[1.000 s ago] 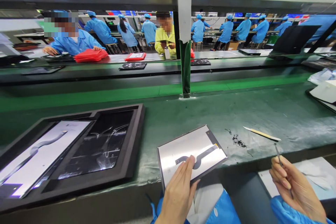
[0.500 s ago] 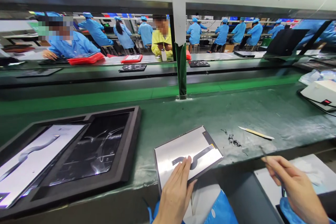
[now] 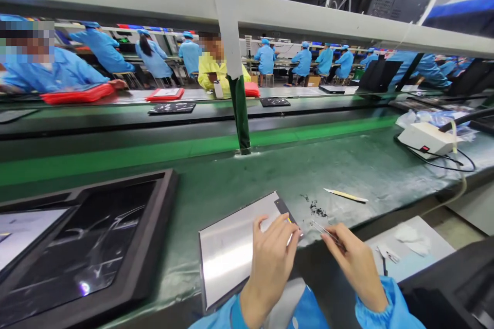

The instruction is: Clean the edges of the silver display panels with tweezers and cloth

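Scraps point(image 3: 318, 210) lie near yellow tool point(image 3: 346, 195), beyond tweezers point(image 3: 324, 229) in right hand point(image 3: 350, 251)

Back of the display panel point(image 3: 227, 252) looks like smooth, shiny metal, tweezers point(image 3: 323, 229) look metal too. Worktop point(image 3: 270, 175) is kinda glossy, tray point(image 3: 164, 208) looks like matt foam, right sleeve point(image 3: 386, 308) just wrinkly cloth.

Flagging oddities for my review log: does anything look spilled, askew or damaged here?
Yes: black scraps lie scattered loose on the green bench, between the panel and the yellow tool, looking like uncontained debris.
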`<state>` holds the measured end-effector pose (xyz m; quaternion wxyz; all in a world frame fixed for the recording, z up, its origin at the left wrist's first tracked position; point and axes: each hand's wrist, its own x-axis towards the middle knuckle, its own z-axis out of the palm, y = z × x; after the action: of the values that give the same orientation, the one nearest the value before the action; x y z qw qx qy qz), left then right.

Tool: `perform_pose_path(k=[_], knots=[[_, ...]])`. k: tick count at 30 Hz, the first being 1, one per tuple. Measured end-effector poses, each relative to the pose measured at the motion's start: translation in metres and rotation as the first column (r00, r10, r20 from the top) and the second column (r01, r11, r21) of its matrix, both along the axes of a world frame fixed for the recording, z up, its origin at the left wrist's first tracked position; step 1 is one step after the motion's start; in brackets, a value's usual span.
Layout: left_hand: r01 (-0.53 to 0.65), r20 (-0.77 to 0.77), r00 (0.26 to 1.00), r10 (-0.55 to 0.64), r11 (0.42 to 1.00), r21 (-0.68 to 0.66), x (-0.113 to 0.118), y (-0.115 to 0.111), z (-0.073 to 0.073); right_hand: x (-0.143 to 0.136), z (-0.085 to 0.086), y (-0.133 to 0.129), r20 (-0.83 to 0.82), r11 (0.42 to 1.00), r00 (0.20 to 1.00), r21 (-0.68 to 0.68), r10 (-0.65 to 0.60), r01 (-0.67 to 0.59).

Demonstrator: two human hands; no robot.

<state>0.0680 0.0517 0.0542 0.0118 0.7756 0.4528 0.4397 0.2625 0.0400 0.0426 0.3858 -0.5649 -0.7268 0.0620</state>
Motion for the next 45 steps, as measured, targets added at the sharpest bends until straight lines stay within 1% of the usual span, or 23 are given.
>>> perform_pose_path(k=[2,5,9,11,14,17,19,21,25,29,31,33,35,37,38,39,40,41,42,44,45], knots=[[-0.012,0.037,0.999,0.014,0.999,-0.051,0.013,0.01,-0.001,-0.001,-0.001,0.0,0.018,0.999,1.0,0.037,0.006,-0.006],[-0.024,0.033,0.999,0.03,0.988,-0.151,0.024,0.023,-0.005,-0.001,-0.003,0.001,0.012,0.997,1.0,0.079,0.007,-0.008],[0.045,0.005,0.999,-0.046,0.945,-0.325,0.032,0.036,-0.007,0.002,-0.006,0.0,-0.042,0.996,0.999,0.087,0.021,-0.017],[0.071,0.0,0.997,-0.077,0.93,-0.36,0.036,0.039,-0.006,0.003,-0.007,0.0,-0.084,0.997,0.996,0.076,0.009,-0.002],[0.083,-0.023,0.995,-0.097,0.939,-0.332,0.043,0.042,-0.005,0.005,-0.009,-0.003,-0.151,0.998,0.987,0.043,-0.044,0.052],[0.007,-0.048,0.999,-0.019,0.969,-0.247,0.048,0.049,-0.005,0.011,-0.015,-0.009,-0.227,0.992,0.966,-0.027,-0.125,0.122],[-0.054,-0.059,0.997,0.043,0.977,-0.206,0.048,0.057,-0.002,0.016,-0.021,-0.014,-0.273,0.981,0.942,-0.088,-0.193,0.176],[-0.062,-0.112,0.993,0.041,0.98,-0.188,0.046,0.066,0.002,0.021,-0.029,-0.019,-0.315,0.964,0.914,-0.153,-0.256,0.217],[-0.052,-0.264,0.964,0.007,0.985,-0.164,0.045,0.078,0.009,0.027,-0.042,-0.026,-0.415,0.94,0.855,-0.268,-0.311,0.212],[-0.062,-0.259,0.966,0.02,0.986,-0.154,0.041,0.077,0.013,0.026,-0.045,-0.032,-0.478,0.928,0.812,-0.317,-0.336,0.197],[-0.058,-0.241,0.97,0.023,0.988,-0.141,0.032,0.068,0.016,0.024,-0.046,-0.034,-0.505,0.926,0.791,-0.32,-0.345,0.2],[-0.038,-0.199,0.98,0.015,0.993,-0.113,0.014,0.053,0.019,0.02,-0.05,-0.037,-0.523,0.927,0.779,-0.316,-0.346,0.201],[-0.015,-0.136,0.991,0.005,0.997,-0.073,-0.012,0.032,0.022,0.014,-0.055,-0.04,-0.531,0.933,0.785,-0.321,-0.319,0.162],[-0.054,-0.088,0.995,0.05,0.998,-0.04,-0.043,0.007,0.021,0.005,-0.06,-0.044,-0.538,0.942,0.805,-0.329,-0.25,0.072],[-0.085,-0.068,0.994,0.082,0.996,-0.033,-0.059,-0.005,0.019,-0.001,-0.061,-0.047,-0.539,0.945,0.817,-0.327,-0.203,0.019],[-0.092,-0.067,0.994,0.092,0.996,-0.005,-0.074,-0.016,0.015,-0.008,-0.061,-0.049,-0.534,0.945,0.832,-0.324,-0.152,-0.035],[-0.1,-0.069,0.993,0.1,0.995,-0.007,-0.088,-0.027,0.009,-0.015,-0.06,-0.052,-0.523,0.944,0.846,-0.32,-0.105,-0.08],[-0.09,-0.093,0.992,0.09,0.996,0.002,-0.101,-0.036,0.003,-0.023,-0.059,-0.055,-0.506,0.942,0.86,-0.315,-0.065,-0.114],[-0.081,-0.121,0.989,0.085,0.996,0.038,-0.112,-0.044,-0.004,-0.03,-0.057,-0.058,-0.485,0.942,0.874,-0.309,-0.034,-0.135],[-0.034,-0.246,0.968,0.057,0.995,0.096,-0.126,-0.055,-0.018,-0.044,-0.053,-0.063,-0.431,0.944,0.902,-0.29,0.016,-0.155],[-0.004,-0.327,0.944,0.04,0.994,0.109,-0.13,-0.058,-0.024,-0.05,-0.052,-0.065,-0.398,0.947,0.916,-0.276,0.043,-0.165]])
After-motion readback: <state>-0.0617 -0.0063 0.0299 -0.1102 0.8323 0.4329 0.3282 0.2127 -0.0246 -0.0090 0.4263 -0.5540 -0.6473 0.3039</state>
